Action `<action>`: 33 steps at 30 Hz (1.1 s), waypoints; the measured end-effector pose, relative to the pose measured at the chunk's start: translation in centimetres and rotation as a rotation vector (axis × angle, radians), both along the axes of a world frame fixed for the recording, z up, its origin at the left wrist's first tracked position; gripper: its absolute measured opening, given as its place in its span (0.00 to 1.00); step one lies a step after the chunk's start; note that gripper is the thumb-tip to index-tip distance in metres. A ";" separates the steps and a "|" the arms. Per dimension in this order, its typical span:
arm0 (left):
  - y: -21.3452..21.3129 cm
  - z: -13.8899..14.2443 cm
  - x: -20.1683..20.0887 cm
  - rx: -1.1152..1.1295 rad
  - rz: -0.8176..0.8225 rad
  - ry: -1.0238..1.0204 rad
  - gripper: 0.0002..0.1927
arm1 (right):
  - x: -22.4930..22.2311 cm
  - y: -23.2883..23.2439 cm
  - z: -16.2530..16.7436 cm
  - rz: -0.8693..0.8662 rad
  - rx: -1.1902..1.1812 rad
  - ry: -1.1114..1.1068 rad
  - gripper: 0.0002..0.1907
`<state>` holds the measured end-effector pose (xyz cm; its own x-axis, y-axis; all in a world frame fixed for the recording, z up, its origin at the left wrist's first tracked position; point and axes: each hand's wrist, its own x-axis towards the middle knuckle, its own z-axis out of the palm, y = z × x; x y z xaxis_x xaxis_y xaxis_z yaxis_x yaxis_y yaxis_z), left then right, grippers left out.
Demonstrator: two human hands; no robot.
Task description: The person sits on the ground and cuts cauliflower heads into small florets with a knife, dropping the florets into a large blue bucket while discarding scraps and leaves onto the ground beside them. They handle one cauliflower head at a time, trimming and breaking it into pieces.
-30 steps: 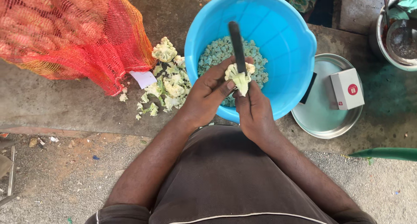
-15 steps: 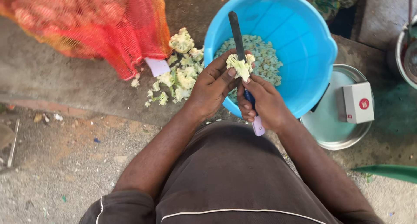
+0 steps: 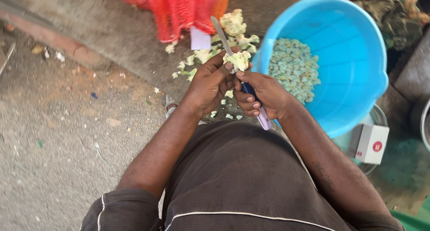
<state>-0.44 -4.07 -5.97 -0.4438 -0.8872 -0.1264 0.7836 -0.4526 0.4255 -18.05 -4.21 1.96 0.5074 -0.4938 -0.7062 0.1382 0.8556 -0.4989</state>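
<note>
My left hand grips a pale cauliflower floret between thumb and fingers. My right hand holds a knife by its blue and pale handle, blade pointing up and away, pressed against the floret. Both hands sit just left of a big blue bucket that holds many cut cauliflower pieces. A heap of cauliflower trimmings lies on the concrete beyond my hands.
A red-orange mesh sack lies at the top, with a white tag. A round metal tray with a small white box sits right of the bucket. Gravel ground spreads left, with a concrete ledge across it.
The view has swung right and the bucket now sits further right. My hands with the floret and knife have moved from over the bucket to its left side, above the ledge.
</note>
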 end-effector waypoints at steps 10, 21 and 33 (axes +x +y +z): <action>1.8 -3.8 3.9 0.071 0.103 0.036 0.20 | 3.3 -1.6 -4.9 0.165 0.160 -0.211 0.19; 1.7 -3.3 4.5 0.085 0.001 -0.012 0.22 | 1.9 -0.6 -6.4 0.137 0.177 -0.435 0.18; 1.8 -5.0 3.4 0.200 0.028 0.029 0.23 | 1.9 -1.2 -4.8 -0.225 0.078 -0.365 0.23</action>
<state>2.99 -2.23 -11.00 -0.4254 -0.8577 -0.2888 0.8078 -0.5037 0.3062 -16.15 -5.36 -2.89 0.6164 -0.5731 -0.5400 0.4812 0.8170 -0.3178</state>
